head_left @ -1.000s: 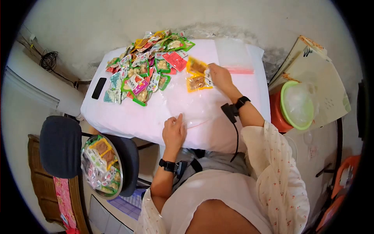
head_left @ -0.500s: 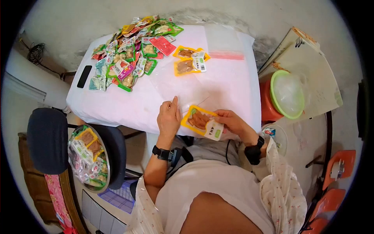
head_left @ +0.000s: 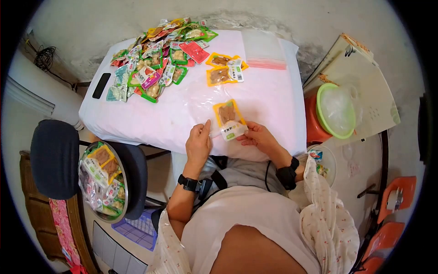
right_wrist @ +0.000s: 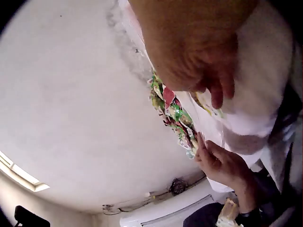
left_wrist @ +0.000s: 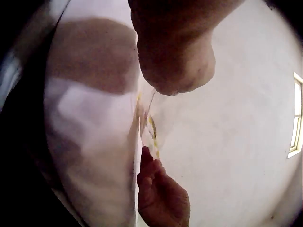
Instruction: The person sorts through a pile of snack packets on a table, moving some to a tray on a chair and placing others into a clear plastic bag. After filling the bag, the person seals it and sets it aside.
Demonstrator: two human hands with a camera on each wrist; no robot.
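Note:
My right hand pinches the white lower end of a yellow-edged snack packet, brown food showing through its clear window. The packet lies over a clear plastic bag at the front of the table. My left hand holds that bag's near edge between thumb and fingers; a thin line of film runs from the left hand in the left wrist view. Farther back, two similar yellow packets lie partly overlapped on the white cloth. The right wrist view shows the right hand above the left.
Mixed snack packets are heaped at the table's back left, beside a black phone. Flat clear bags with red edges lie back right. A metal bowl of packets sits on a chair at left. A green basin stands at right.
My right hand came back from the far yellow packets with one packet, then turned it upright and moved it forward over the clear bag. The left hand stayed near the bag's edge.

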